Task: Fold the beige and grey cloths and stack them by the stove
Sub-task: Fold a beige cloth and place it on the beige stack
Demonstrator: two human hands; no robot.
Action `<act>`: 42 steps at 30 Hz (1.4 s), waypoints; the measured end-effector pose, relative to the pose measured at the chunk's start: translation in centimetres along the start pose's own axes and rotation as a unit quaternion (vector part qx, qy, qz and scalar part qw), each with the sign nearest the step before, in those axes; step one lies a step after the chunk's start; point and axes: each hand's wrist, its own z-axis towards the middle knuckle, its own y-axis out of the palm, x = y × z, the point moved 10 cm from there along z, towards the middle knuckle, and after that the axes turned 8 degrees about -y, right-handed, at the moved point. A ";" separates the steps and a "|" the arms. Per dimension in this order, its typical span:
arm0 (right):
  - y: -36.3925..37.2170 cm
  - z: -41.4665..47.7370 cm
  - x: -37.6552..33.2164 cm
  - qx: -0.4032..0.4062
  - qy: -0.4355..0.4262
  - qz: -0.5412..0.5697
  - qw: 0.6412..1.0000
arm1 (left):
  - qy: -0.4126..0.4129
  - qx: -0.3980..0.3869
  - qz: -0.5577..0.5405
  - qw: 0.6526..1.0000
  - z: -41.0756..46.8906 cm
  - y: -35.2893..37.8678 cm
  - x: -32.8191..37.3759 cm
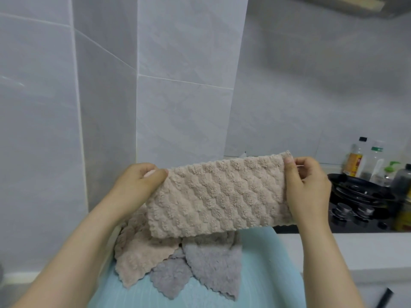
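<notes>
Head view: left hand (138,185) and right hand (308,187) each pinch one end of a beige cloth (218,196), holding it taut in the air. At six o'clock beneath it, a second beige cloth (135,254) and grey cloths (209,265) lie heaped on a pale blue mat (269,276). The stove (360,205) sits at three o'clock.

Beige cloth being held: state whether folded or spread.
Folded: the beige cloth is a narrow doubled strip, with left hand and right hand pinching its ends.
</notes>
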 end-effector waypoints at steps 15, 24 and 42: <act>6.1 -2.5 -3.1 -0.174 0.131 0.168 0.961 | -0.113 -0.087 -0.270 0.952 -1.0 3.1 0.7; 11.5 -6.5 -7.7 -0.279 0.123 0.298 0.905 | -0.065 -0.097 -0.275 0.954 -1.5 3.7 2.1; 11.6 -6.3 -8.3 -0.269 0.091 0.312 0.907 | -0.022 -0.064 -0.223 0.972 -1.9 3.0 3.1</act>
